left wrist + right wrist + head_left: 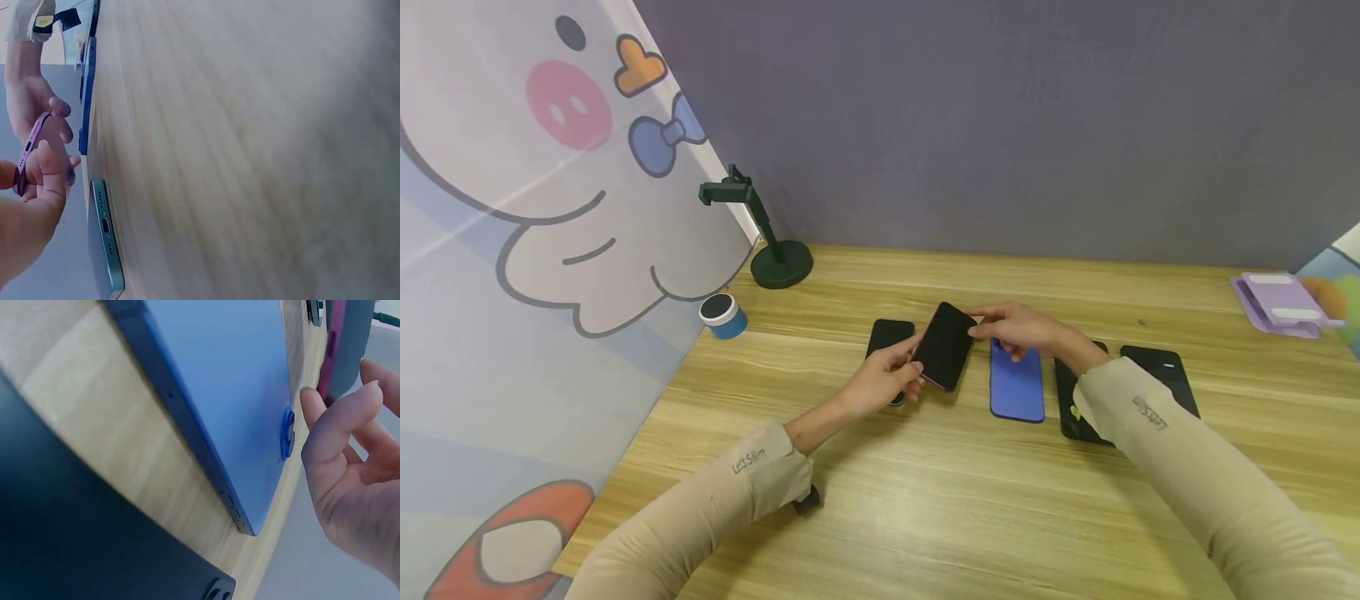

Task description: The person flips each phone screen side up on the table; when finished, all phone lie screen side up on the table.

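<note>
A pink-edged smartphone [946, 346] is held up over the table, its dark screen facing up and tilted. My left hand [883, 379] grips its lower left side, thumb on the front and fingers curled beneath. At its upper right edge, my right hand [1017, 327] pinches with thumb and index finger. In the left wrist view the pink phone [30, 150] shows its port end between both hands. Partly behind my left hand lies a dark-screened phone [889, 335] with a green edge [111, 244]. A blue phone [1017, 387] lies below my right hand, camera side up.
Right of the blue phone lie a black device [1075, 408], partly under my right sleeve, and another black phone [1161, 371]. A dark green stand [782, 262] and a blue jar [724, 317] are at the back left. A lilac holder [1285, 304] stands far right, near the grey wall [985, 125].
</note>
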Demonstrator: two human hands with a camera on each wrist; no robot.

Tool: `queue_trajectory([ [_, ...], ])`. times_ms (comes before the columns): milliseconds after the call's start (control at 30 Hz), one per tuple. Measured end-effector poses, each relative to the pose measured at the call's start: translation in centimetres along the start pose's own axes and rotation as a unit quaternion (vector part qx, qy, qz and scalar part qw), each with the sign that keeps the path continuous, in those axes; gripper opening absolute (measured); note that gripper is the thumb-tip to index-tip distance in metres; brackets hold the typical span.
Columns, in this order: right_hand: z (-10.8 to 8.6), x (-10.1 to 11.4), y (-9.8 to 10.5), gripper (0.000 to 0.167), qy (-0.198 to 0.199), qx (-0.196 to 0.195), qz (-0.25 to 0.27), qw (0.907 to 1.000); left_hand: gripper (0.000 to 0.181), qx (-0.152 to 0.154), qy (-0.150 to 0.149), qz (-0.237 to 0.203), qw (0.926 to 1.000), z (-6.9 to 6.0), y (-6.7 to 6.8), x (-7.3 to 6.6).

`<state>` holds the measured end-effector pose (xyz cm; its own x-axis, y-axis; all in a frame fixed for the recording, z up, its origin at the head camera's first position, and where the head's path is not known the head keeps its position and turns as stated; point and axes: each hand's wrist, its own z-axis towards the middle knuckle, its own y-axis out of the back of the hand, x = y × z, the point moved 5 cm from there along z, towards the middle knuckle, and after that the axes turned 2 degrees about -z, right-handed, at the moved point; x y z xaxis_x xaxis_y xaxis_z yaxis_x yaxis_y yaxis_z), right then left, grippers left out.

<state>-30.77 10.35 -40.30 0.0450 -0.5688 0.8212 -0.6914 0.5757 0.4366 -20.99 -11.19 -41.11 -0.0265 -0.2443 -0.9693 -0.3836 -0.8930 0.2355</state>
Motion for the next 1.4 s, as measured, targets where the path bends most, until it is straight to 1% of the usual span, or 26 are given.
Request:
queue_trajectory([
  [133,0.0,-0.2,0.2,0.062,0.006,-0.014,0.028,0.9995,0.058,0.0,-0.013,-0.03,0.9995,0.0,-0.2,-0.2],
  [200,0.0,-0.3,0.3,0.062,0.014,-0.026,0.055,0.998,0.059,0.005,-0.016,-0.039,0.9991,0.0,-0.2,-0.3],
  [333,0.2,-0.5,0.5,0.06,0.035,-0.051,0.106,0.9925,0.065,0.026,-0.022,-0.042,0.9986,0.0,-0.2,-0.8],
  [433,0.2,-0.4,0.6,0.061,0.048,-0.066,0.126,0.9888,0.07,0.043,-0.022,-0.032,0.9983,0.0,-0.2,-1.1],
  [567,0.1,-0.1,0.6,0.062,0.055,-0.075,0.131,0.987,0.076,0.055,-0.011,-0.005,0.9984,-0.1,-0.2,-1.3],
  [633,0.1,0.0,0.6,0.062,0.054,-0.077,0.131,0.9869,0.077,0.051,-0.001,0.019,0.9985,-0.1,-0.3,-1.3],
  [700,0.2,0.2,0.5,0.061,0.051,-0.08,0.126,0.9875,0.077,0.04,0.01,0.048,0.998,-0.1,-0.3,-1.2],
  [867,0.3,0.4,0.0,0.059,0.039,-0.082,0.115,0.9892,0.075,0.016,0.036,0.109,0.9932,-0.3,-0.4,-1.0],
  [1067,0.5,0.4,-0.6,0.057,0.012,-0.077,0.104,0.9915,0.076,0.019,0.05,0.159,0.9858,-0.1,-0.8,-0.9],
  [1200,0.8,0.1,-1.0,0.057,-0.012,-0.063,0.098,0.9931,0.076,0.026,0.07,0.184,0.9801,0.0,-1.0,-0.8],
  [1400,1.0,-0.1,-1.3,0.055,-0.031,-0.06,0.078,0.9947,0.077,0.042,0.095,0.189,0.9765,0.0,-1.3,-1.0],
])
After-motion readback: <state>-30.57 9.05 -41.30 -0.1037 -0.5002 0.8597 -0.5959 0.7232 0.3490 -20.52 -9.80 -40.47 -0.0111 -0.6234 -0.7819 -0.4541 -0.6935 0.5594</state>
